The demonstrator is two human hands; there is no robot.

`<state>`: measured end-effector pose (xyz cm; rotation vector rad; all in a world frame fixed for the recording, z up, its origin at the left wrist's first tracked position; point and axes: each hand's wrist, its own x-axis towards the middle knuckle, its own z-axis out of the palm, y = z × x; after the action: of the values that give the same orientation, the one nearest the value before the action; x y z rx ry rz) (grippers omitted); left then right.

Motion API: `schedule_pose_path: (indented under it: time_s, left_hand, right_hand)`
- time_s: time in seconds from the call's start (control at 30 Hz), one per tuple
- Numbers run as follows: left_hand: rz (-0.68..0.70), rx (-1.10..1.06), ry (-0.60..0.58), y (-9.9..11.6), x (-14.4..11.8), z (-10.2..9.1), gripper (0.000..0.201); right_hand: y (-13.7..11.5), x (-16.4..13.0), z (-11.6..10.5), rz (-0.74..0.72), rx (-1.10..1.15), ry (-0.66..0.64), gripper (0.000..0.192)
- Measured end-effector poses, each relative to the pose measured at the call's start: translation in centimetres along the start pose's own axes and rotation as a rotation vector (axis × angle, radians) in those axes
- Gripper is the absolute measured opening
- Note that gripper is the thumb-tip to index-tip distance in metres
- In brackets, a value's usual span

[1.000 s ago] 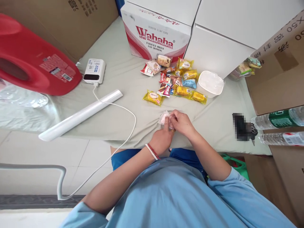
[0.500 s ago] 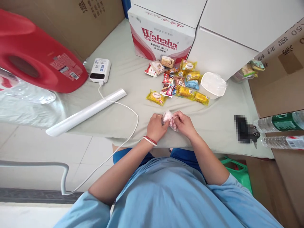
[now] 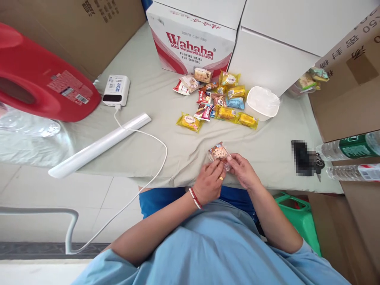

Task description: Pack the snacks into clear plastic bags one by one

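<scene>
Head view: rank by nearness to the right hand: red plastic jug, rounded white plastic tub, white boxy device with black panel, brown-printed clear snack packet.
1. Snack packet: pinched by the right hand.
2. White tub: beyond, slightly right.
3. White device: well left, beyond.
4. Red jug: farthest left.
</scene>
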<state>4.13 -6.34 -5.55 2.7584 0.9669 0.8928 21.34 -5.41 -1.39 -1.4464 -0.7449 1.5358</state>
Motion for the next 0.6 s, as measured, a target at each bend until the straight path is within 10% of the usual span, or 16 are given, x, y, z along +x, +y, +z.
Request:
schedule_pose_path:
  time_s: [0.33,0.6]
  left_hand:
    - [-0.009,-0.220,-0.090,-3.0,-1.5,-2.0,0.035]
    - [-0.319,0.084,0.070,-10.8,-5.6,-5.3,0.018]
  right_hand:
    - [1.1,0.7,-2.8,-0.177,-0.200,-0.039,0.039]
    - [-3.8,4.4,-16.8,-0.374,0.059,0.645,0.039]
